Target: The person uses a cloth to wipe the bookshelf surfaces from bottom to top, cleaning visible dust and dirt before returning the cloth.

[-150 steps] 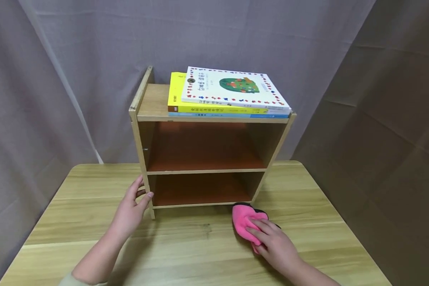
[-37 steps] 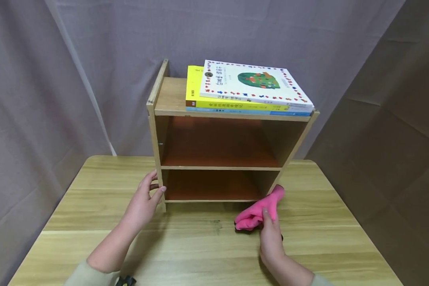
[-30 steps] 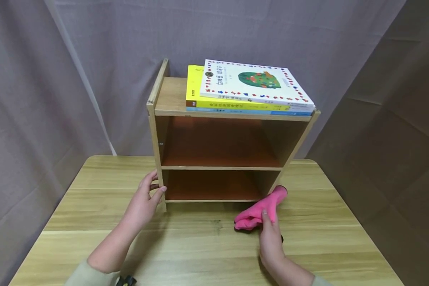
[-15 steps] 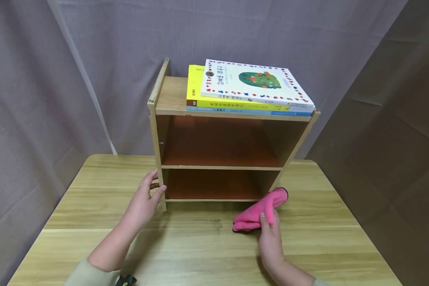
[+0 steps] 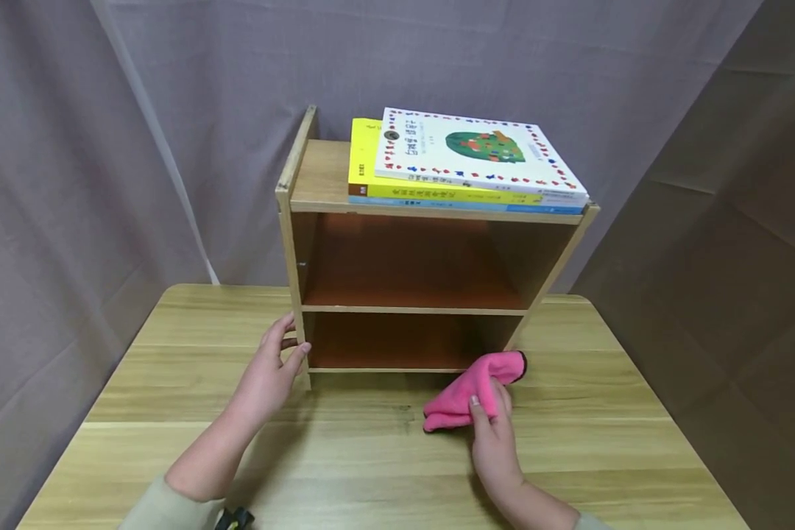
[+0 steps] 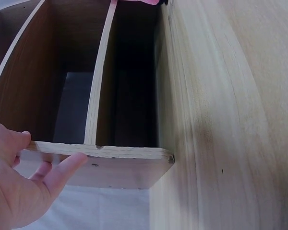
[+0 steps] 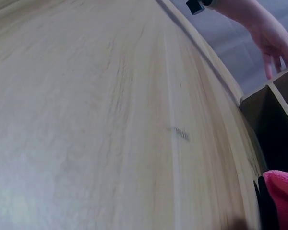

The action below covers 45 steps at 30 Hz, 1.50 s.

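Note:
A small wooden bookshelf (image 5: pixel 414 309) stands on the table. My left hand (image 5: pixel 265 375) holds its left side panel, thumb at the front edge and fingers against the outer face; the left wrist view shows the same hand (image 6: pixel 24 182) at the panel edge (image 6: pixel 120 152). A pink cloth (image 5: pixel 464 397) with dark edging is pinched in my right hand (image 5: pixel 497 449), in front of the shelf's lower right corner. Part of the cloth (image 7: pixel 281 191) shows at the right edge of the right wrist view, where most of the right hand is out of frame.
On the shelf's top lie a white book (image 5: pixel 483 151), a yellow book (image 5: pixel 364 158) and a blue book (image 5: pixel 464 206), stacked near the right side. A dark smudge (image 5: pixel 405 418) marks the table (image 5: pixel 371 471). Grey curtains (image 5: pixel 238 88) hang behind.
Five seconds ago the cloth lay bunched under my right hand; now it is turned and pinched. Over the last second, cloth and right hand shifted slightly left and nearer. My left hand stays.

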### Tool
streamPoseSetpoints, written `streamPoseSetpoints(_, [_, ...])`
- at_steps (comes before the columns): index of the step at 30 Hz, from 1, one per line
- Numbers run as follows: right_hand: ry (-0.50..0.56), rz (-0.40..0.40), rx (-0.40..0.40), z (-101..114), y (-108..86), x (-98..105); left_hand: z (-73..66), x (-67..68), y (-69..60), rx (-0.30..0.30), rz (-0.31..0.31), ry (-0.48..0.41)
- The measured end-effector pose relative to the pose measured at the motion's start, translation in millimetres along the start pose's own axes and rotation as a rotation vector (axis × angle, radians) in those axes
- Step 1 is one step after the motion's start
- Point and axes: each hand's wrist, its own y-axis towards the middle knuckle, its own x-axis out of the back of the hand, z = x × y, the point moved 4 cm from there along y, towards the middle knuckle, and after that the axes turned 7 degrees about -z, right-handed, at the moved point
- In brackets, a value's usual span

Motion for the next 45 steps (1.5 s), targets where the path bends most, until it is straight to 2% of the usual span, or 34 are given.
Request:
streamPoseSetpoints(5, [-0.059, 0.049, 0.038, 1, 1.3, -1, 0.3, 1.0, 0.9, -0.001, -0.001, -0.002])
streamPoseSetpoints(15, [-0.244, 0.164, 0.181, 4, 4.2, -6, 3.0, 1.9, 0.7, 0.014, 0.001, -0.032])
streamPoseSetpoints(21, [-0.370, 0.179, 0.297, 7, 7.4, -8, 1.0, 0.9, 0.8, 0.020, 0.004, -0.027])
streamPoseSetpoints(26, [-0.511, 0.167, 0.436, 12, 6.5, -13, 1.6, -0.7, 2.0, 0.015, 0.007, -0.030])
streamPoseSetpoints(33, [-0.608, 0.191, 0.578, 13, 6.7, -21, 1.5, -1.1, 0.9, 0.012, 0.006, -0.033])
streamPoseSetpoints(36, [-0.659, 0.226, 0.637, 14, 6.7, -26, 1.6, -0.6, 0.3, 0.014, 0.004, -0.035])
streamPoseSetpoints(45, [-0.798, 0.295, 0.724, 15, 9.9, -36, 1.8, -0.5, 0.0, 0.017, 0.000, -0.032])
